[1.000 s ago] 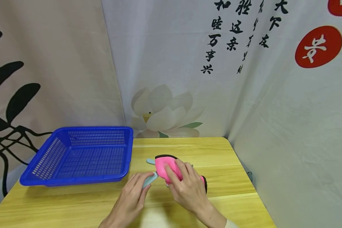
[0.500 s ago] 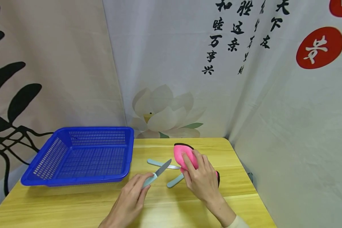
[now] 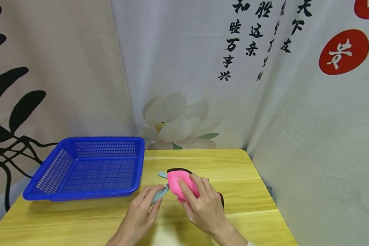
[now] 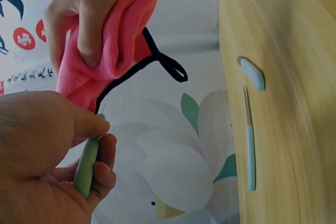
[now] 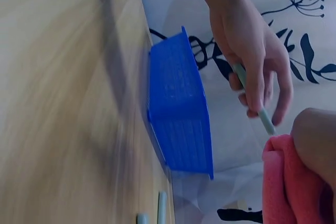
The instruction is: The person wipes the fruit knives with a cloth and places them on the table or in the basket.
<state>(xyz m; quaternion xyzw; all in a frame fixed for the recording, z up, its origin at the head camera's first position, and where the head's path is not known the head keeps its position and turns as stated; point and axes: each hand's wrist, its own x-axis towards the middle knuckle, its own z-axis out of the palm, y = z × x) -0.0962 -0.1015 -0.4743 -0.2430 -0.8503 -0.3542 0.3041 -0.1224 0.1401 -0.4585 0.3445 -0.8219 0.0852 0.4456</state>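
My left hand (image 3: 139, 212) pinches a small knife by its pale blue-green handle (image 3: 160, 195), raised over the table. A folded pink cloth (image 3: 177, 181) with black edging and a hanging loop is held in my right hand (image 3: 204, 208). The cloth wraps round the knife's blade, so most of the blade is hidden; only a sliver shows near the handle. Two more knives lie on the table: one knife (image 4: 251, 153) shows its handle and blade in the left wrist view, while the other handle (image 4: 253, 73) lies beyond it.
A blue plastic basket (image 3: 83, 197) with mesh walls stands at the left of the wooden table (image 3: 252, 191). Behind the table hangs a printed curtain (image 3: 184, 61) with a flower and black writing.
The right hand slid the cloth right, off the blade, baring the blade half a second ago. Now the cloth is back left, covering it again. The left hand stayed nearly still.
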